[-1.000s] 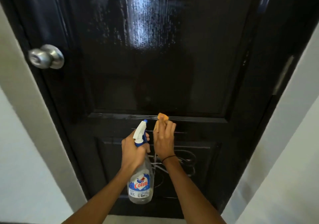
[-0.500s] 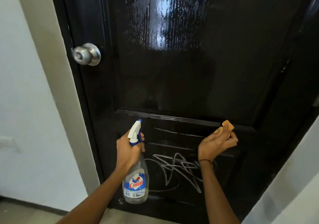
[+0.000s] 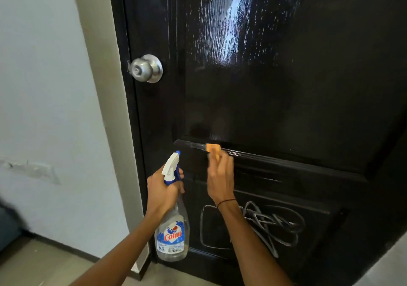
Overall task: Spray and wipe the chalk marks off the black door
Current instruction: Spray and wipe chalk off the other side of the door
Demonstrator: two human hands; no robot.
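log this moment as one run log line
left hand: grips spray bottle | right hand: presses orange cloth on door ledge | chalk marks: on lower panel

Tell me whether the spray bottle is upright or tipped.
Upright: the spray bottle hangs nozzle up and base down in the left hand, which grips its neck.

"Colin", "5X" on spray bottle (image 3: pixel 172 237) label

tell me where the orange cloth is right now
In the head view the orange cloth is held in the right hand, pressed against the door at the moulding under the upper panel, just right of the spray bottle.
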